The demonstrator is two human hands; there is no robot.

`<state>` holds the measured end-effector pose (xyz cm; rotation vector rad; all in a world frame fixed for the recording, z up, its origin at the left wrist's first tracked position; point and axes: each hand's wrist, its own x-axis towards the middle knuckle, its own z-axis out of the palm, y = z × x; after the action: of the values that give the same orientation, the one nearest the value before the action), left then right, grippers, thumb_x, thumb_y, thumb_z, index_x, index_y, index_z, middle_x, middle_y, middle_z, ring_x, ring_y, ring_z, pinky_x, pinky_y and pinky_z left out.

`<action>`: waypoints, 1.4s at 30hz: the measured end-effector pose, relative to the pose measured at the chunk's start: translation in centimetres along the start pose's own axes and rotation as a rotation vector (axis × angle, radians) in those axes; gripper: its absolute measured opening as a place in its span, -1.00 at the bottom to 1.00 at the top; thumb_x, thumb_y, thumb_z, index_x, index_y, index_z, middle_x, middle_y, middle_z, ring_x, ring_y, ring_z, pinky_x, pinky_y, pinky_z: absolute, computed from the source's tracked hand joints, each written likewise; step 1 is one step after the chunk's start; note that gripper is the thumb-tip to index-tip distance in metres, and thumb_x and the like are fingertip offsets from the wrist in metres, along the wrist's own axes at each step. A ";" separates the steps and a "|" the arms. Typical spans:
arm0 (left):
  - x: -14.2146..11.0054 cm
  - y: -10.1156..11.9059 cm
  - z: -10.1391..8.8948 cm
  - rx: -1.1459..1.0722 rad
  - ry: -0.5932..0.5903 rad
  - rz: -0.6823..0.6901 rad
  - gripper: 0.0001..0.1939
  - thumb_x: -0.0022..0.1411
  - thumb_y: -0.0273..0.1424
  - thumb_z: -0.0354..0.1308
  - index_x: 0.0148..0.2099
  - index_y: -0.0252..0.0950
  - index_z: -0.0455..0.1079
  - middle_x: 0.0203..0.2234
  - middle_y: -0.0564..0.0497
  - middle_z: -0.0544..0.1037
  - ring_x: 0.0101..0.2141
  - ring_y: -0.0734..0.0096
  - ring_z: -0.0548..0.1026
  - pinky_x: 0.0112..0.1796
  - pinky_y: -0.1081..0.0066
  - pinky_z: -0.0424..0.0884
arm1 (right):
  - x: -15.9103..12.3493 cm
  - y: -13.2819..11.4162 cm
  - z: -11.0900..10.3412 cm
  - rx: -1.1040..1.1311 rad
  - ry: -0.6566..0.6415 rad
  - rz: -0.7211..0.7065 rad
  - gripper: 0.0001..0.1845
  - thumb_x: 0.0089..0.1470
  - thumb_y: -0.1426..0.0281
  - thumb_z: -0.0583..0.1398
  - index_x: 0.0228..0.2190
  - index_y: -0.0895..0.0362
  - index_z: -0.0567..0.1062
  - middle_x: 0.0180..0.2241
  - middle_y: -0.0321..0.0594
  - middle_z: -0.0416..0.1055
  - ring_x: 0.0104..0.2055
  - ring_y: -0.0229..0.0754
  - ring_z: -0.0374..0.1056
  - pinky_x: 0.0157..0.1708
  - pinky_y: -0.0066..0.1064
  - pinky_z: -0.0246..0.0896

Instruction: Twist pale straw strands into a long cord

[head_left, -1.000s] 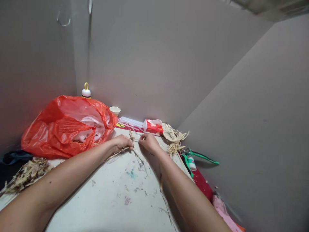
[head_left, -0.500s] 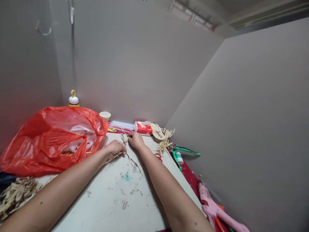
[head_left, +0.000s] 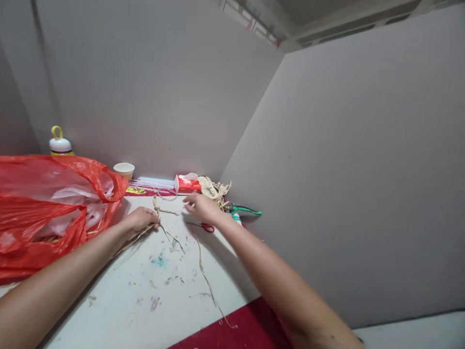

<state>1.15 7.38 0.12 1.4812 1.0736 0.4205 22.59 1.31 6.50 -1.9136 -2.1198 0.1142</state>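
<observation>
My left hand (head_left: 141, 220) is closed on a small knotted straw figure (head_left: 156, 204), pinching it at its lower part. Loose straw ends fan out below its fingers, and one short twisted arm of the straw points right. To the right, my right hand (head_left: 198, 206) is lifted just off the table with its fingers pinched. From under it a long thin straw strand (head_left: 203, 271) trails down across the white board; where the fingers meet the strand is hard to see. Red-handled scissors (head_left: 207, 227) lie beneath my right wrist.
A red plastic bag (head_left: 65, 232) fills the left side. Along the back stand a bottle (head_left: 60, 145), a paper cup (head_left: 124, 170), white sticks (head_left: 156, 182), a red tissue pack (head_left: 188, 184) and a straw bundle (head_left: 214, 190). Green-handled pliers (head_left: 247, 209) lie by the right wall.
My right hand has moved away from the straw figure to the right, and a long strand now trails below it. The scissors show more fully. The view has turned right.
</observation>
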 end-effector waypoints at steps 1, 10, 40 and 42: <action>0.0 0.0 -0.1 0.002 -0.001 -0.005 -0.89 -0.15 -0.34 0.14 -0.59 -0.27 0.36 -0.70 0.10 0.46 -0.62 0.47 0.34 -0.56 0.51 0.15 | -0.5 1.6 -1.5 0.017 0.028 0.038 -0.75 0.03 0.39 0.08 -0.31 0.10 0.54 -0.30 -0.17 0.51 -0.26 -0.12 0.38 -0.27 -0.38 0.18; -0.7 0.5 -0.1 -0.024 -0.016 0.001 -0.87 -0.19 -0.34 0.16 -0.55 -0.30 0.39 -0.67 0.08 0.48 -0.57 0.47 0.39 -0.52 0.52 0.21 | -6.5 8.5 -4.7 0.210 0.071 0.332 -0.73 0.01 0.36 0.09 -0.66 0.14 0.40 -0.73 -0.26 0.30 -0.67 -0.23 0.18 -0.60 -0.39 0.06; -1.9 0.9 0.3 -0.202 -0.019 -0.061 -0.89 -0.12 -0.41 0.20 -0.54 -0.38 0.38 -0.70 0.05 0.47 -0.74 0.67 0.03 -0.67 0.53 -0.11 | -5.2 -4.4 2.6 1.387 -0.134 0.444 -0.69 -0.33 0.35 0.37 -0.45 0.23 0.49 -0.60 -0.31 0.38 -0.69 -0.44 0.14 -0.76 -0.62 -0.02; -1.9 0.9 0.3 -0.202 -0.036 -0.060 -0.88 -0.13 -0.40 0.20 -0.53 -0.38 0.40 -0.70 0.06 0.47 -0.74 0.67 0.04 -0.67 0.52 -0.12 | -4.9 -4.9 4.0 1.384 -0.091 0.447 -0.70 -0.30 0.27 0.35 -0.54 0.21 0.46 -0.67 -0.35 0.34 -0.73 -0.45 0.09 -0.79 -0.61 -0.06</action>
<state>0.71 5.78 1.52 1.2707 1.0140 0.4454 17.29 -3.61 3.14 -1.3465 -0.9567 1.3391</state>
